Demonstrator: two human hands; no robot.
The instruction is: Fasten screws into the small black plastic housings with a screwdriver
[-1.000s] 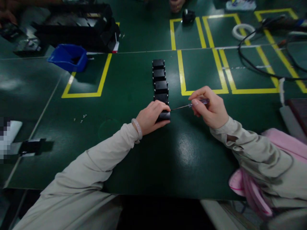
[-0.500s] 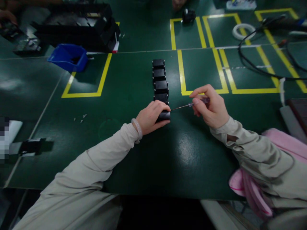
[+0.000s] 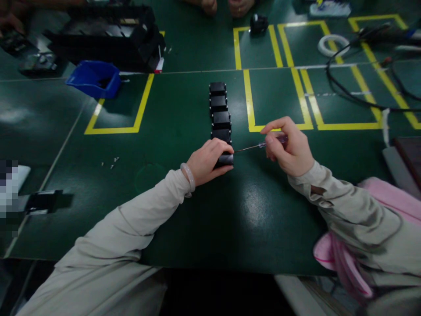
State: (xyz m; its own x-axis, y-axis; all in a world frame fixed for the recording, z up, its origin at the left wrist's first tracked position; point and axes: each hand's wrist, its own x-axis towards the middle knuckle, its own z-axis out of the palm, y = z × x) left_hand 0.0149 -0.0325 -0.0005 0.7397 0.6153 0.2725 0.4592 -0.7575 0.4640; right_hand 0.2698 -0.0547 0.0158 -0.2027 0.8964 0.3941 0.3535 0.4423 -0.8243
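My left hand is closed around a small black block at the near end of a row, thumb on the near side and fingers over the top. Beyond it, several similar black blocks stand in a line, with small shiny screws along their sides. A screwdriver with a clear purplish handle is pinched in my right hand. Its thin shaft points left, and the tip meets the right side of the held block beside my left fingertips. The exact contact point is too small to make out.
Several loose screws lie to the left. Farther back are a blue bin and large black trays. Another person's hands rest at the far edge near a black round part. A white ring and black cable lie right.
Another person's hands have come further into view at the far edge. My own hands, the screwdriver and the block look almost the same as before.
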